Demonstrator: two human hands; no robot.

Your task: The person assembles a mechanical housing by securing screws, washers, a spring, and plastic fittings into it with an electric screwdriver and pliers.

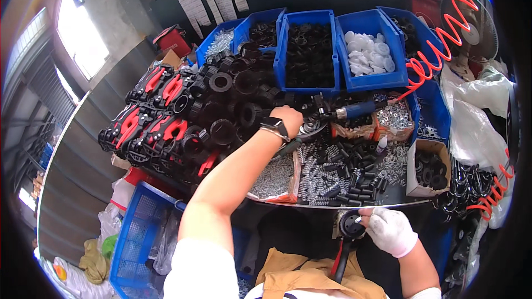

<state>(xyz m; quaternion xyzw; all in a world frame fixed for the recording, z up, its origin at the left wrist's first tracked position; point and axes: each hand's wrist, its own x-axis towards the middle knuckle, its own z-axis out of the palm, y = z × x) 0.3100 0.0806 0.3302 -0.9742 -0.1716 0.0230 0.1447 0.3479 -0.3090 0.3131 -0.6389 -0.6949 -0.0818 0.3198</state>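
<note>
Two hands, grips we cannot tell: gloved right hand (390, 231) at black disc-headed part (350, 224), bare left hand (287, 120) near blue air tool (357, 109). Part looks stiff, fairly heavy; handle (343, 259) suits holding.

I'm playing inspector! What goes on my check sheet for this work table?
Surface: table crowded with springs and black tubes.
Job's things: black disc with a red-black handle, by the front edge.
Clutter: plastic bag at the right.
Hands: left hand bare, among parts, grip unclear; right hand gloved, fingertips at the disc.
Cables: red coiled hose running to a blue tool.
Surroundings: blue bins behind; fan far right.
</note>
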